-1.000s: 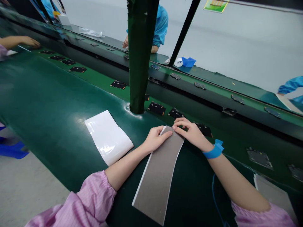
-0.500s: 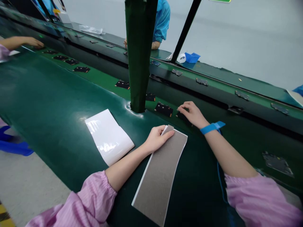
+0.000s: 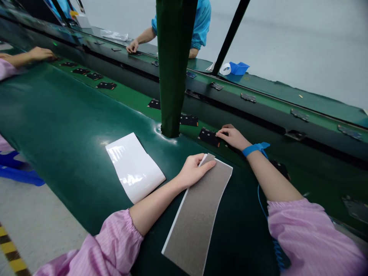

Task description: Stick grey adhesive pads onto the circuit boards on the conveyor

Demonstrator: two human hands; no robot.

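Observation:
My left hand (image 3: pixel 194 168) pinches the far left corner of a long grey sheet (image 3: pixel 198 214) that lies on the green table, thumb under the corner and fingers on top. My right hand (image 3: pixel 232 136), with a blue wrist strap (image 3: pixel 254 148), reaches out to the conveyor belt. Its fingertips rest on a small black board (image 3: pixel 209 137) there. Whether it grips the board is unclear.
A glossy white sheet (image 3: pixel 134 166) lies left of my left hand. A green post (image 3: pixel 172 69) stands just behind. Several black boards (image 3: pixel 106 86) ride the belt. A person's hand (image 3: pixel 40 53) works at far left, and a person in blue (image 3: pixel 198 23) opposite. A tape roll (image 3: pixel 225 69) sits beyond.
My right hand left the grey sheet's corner and reached forward to a black board on the belt. The boards drifted right. The person opposite stretched an arm out.

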